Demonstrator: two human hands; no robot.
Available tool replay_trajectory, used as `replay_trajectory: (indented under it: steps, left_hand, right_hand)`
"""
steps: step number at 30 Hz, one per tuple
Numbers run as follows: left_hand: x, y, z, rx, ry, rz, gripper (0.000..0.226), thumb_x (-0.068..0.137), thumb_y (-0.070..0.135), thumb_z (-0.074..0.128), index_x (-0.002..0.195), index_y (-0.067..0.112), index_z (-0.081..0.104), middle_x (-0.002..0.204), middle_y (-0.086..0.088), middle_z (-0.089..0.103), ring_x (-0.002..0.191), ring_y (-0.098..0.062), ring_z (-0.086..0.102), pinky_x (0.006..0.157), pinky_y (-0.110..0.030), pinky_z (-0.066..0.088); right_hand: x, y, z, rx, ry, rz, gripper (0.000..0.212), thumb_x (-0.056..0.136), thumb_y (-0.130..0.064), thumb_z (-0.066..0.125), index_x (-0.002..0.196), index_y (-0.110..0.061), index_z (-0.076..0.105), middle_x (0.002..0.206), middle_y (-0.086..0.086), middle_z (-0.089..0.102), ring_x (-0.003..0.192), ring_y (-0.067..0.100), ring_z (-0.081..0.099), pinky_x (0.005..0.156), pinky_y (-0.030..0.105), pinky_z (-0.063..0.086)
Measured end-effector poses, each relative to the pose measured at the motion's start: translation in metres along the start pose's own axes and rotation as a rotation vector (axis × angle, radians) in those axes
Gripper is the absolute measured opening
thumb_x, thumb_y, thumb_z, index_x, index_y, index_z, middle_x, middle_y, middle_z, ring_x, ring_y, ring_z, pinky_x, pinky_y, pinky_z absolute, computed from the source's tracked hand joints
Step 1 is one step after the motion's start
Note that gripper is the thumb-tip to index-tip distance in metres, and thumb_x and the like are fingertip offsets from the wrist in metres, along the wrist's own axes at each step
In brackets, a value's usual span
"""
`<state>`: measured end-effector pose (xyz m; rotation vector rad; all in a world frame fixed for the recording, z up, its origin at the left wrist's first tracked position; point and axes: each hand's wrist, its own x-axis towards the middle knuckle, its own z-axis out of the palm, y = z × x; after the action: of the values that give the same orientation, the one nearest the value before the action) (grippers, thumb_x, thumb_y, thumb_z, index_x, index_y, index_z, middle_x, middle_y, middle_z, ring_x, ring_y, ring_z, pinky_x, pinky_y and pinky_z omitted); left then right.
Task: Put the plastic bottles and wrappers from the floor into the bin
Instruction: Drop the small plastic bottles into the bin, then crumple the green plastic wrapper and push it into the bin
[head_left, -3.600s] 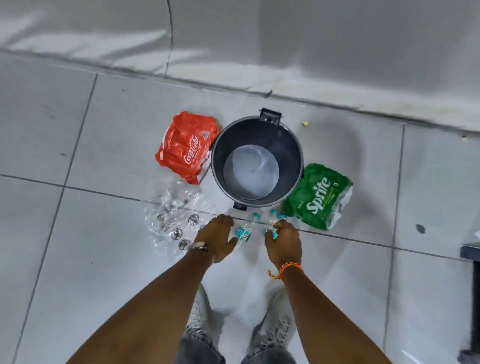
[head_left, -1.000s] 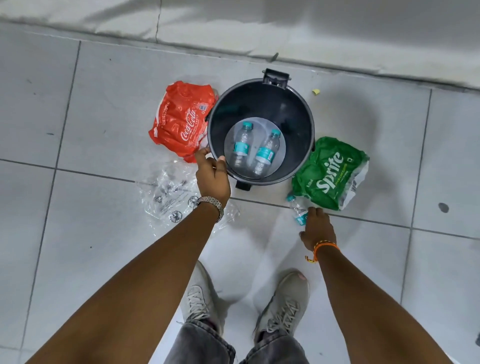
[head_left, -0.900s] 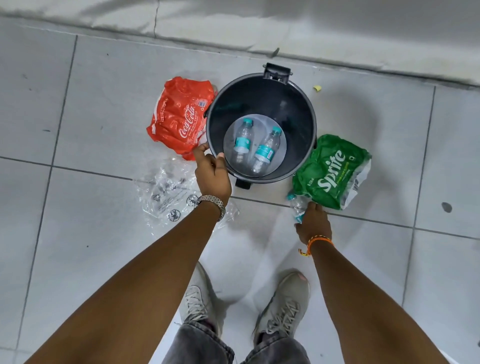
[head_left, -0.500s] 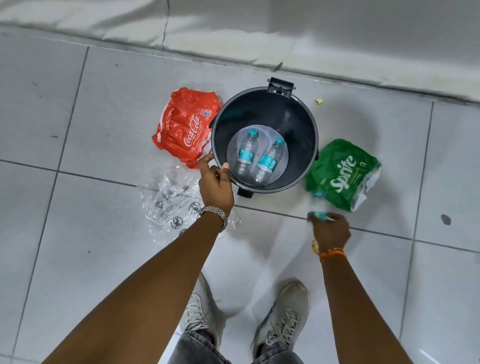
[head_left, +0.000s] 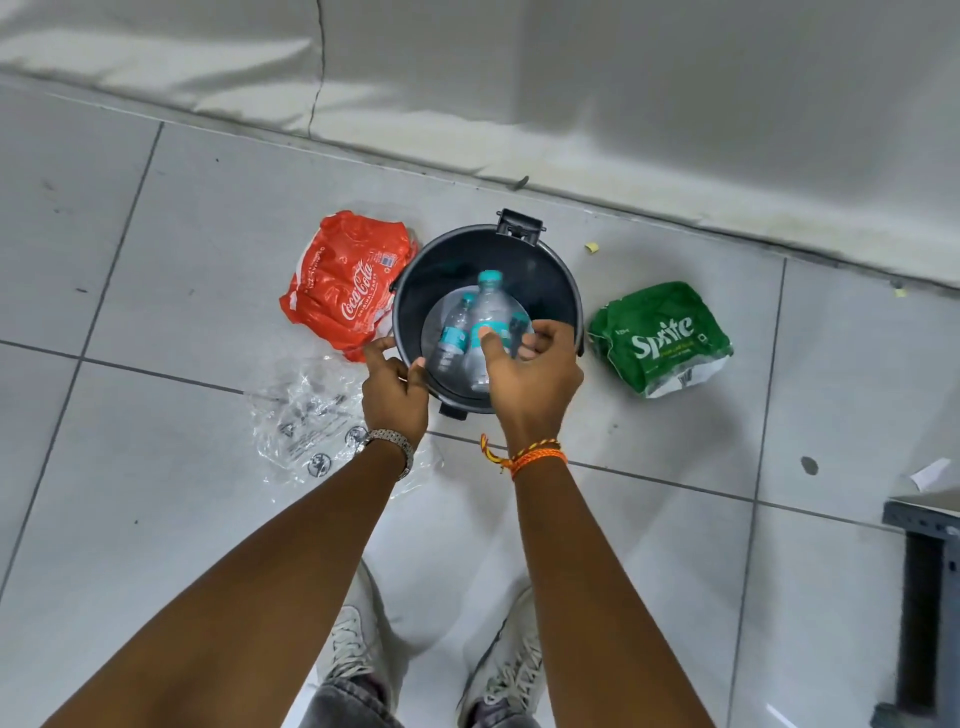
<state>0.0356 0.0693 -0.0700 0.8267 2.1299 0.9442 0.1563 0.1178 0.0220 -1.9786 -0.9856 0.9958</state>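
Head view: left hand (head_left: 393, 387) clamps bin (head_left: 561, 283) rim, steadying it; right hand (head_left: 530, 371) pinches bottle (head_left: 485, 317) over opening, poised to drop; wrappers flank both hands

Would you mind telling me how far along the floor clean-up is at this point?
Done: two bottles lie in the bin. In hand: the right hand holds a third bottle over the opening, while the left hand grips the rim. Left on the floor: the red Coca-Cola wrapper, the green Sprite wrapper and the clear wrapper.
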Motion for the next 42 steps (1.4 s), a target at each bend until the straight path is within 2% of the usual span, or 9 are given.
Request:
replay_trajectory:
  steps: [6, 9, 14, 18, 23, 26, 31, 34, 42]
  left_hand:
    - [0.000, -0.008, 0.000, -0.024, 0.014, 0.052, 0.034, 0.097, 0.020, 0.057, 0.128, 0.011, 0.045, 0.064, 0.012, 0.054, 0.062, -0.002, 0.056, 0.071, -0.028, 0.040]
    - [0.000, -0.012, 0.003, -0.066, 0.031, 0.080, 0.034, 0.097, 0.022, 0.057, 0.128, 0.012, 0.046, 0.062, 0.012, 0.052, 0.061, -0.004, 0.055, 0.070, -0.031, 0.045]
    - [0.000, -0.024, 0.011, -0.144, 0.065, 0.124, 0.034, 0.096, 0.028, 0.055, 0.127, 0.015, 0.047, 0.060, 0.011, 0.048, 0.057, 0.000, 0.052, 0.071, -0.032, 0.046]
    - [-0.001, -0.028, 0.016, -0.205, 0.092, 0.130, 0.034, 0.096, 0.032, 0.054, 0.126, 0.017, 0.048, 0.063, 0.006, 0.051, 0.061, -0.008, 0.051, 0.071, -0.040, 0.050]
    - [-0.001, -0.029, 0.017, -0.225, 0.087, 0.130, 0.032, 0.097, 0.032, 0.053, 0.125, 0.018, 0.047, 0.064, 0.001, 0.051, 0.062, -0.017, 0.051, 0.070, -0.047, 0.051]
    - [0.000, -0.032, 0.017, -0.212, 0.089, 0.148, 0.032, 0.097, 0.035, 0.053, 0.124, 0.020, 0.047, 0.059, 0.008, 0.047, 0.058, -0.011, 0.048, 0.065, -0.042, 0.047]
    - [0.002, -0.033, 0.016, -0.186, 0.071, 0.149, 0.033, 0.097, 0.037, 0.052, 0.125, 0.021, 0.046, 0.059, 0.007, 0.049, 0.056, -0.012, 0.048, 0.063, -0.046, 0.049]
    - [-0.001, -0.027, 0.012, -0.156, 0.046, 0.142, 0.035, 0.098, 0.034, 0.052, 0.128, 0.018, 0.045, 0.064, 0.000, 0.057, 0.060, -0.017, 0.055, 0.068, -0.045, 0.053]
    - [-0.003, 0.001, 0.000, 0.011, -0.050, 0.013, 0.037, 0.100, 0.021, 0.052, 0.134, 0.015, 0.039, 0.080, 0.000, 0.068, 0.076, -0.030, 0.065, 0.074, -0.034, 0.047]
  right_hand:
    - [0.044, 0.037, -0.041, 0.017, 0.212, -0.128, 0.018, 0.076, -0.011, 0.074, 0.091, -0.014, 0.064, 0.081, 0.000, 0.067, 0.071, 0.015, 0.063, 0.066, 0.015, 0.052]
    - [0.079, 0.073, -0.069, -0.199, 0.237, -0.084, 0.018, 0.075, -0.014, 0.068, 0.093, -0.010, 0.069, 0.089, 0.006, 0.070, 0.083, 0.022, 0.065, 0.079, 0.030, 0.054]
    - [0.136, 0.132, -0.080, -1.003, -0.277, 0.059, 0.052, 0.078, -0.036, 0.074, 0.128, -0.027, 0.064, 0.161, 0.013, 0.017, 0.143, 0.043, 0.022, 0.111, 0.055, 0.033]
    - [0.165, 0.153, -0.072, -1.204, -0.451, 0.108, 0.065, 0.079, -0.044, 0.071, 0.140, -0.043, 0.050, 0.165, 0.004, -0.022, 0.151, 0.043, -0.011, 0.120, 0.061, 0.010]
    - [0.182, 0.168, -0.054, -1.296, -0.601, 0.177, 0.079, 0.078, -0.050, 0.071, 0.148, -0.045, 0.035, 0.164, 0.006, -0.025, 0.149, 0.047, -0.017, 0.118, 0.066, 0.004]
    - [0.191, 0.177, -0.048, -1.298, -0.634, 0.182, 0.082, 0.080, -0.053, 0.069, 0.151, -0.028, 0.036, 0.166, 0.011, -0.001, 0.151, 0.045, -0.005, 0.120, 0.065, 0.009]
    - [0.178, 0.177, -0.051, -1.297, -0.476, -0.031, 0.064, 0.078, -0.046, 0.074, 0.128, -0.008, 0.059, 0.144, 0.014, 0.042, 0.137, 0.040, 0.035, 0.106, 0.057, 0.041]
    - [0.157, 0.152, -0.062, -1.011, -0.177, -0.127, 0.053, 0.068, -0.040, 0.085, 0.103, -0.002, 0.071, 0.106, 0.016, 0.067, 0.099, 0.033, 0.065, 0.083, 0.037, 0.056]
    - [0.093, 0.004, -0.132, -0.233, 0.473, -0.229, 0.043, 0.061, -0.016, 0.079, 0.100, -0.019, 0.060, 0.069, -0.007, 0.061, 0.063, 0.009, 0.059, 0.072, 0.036, 0.059]
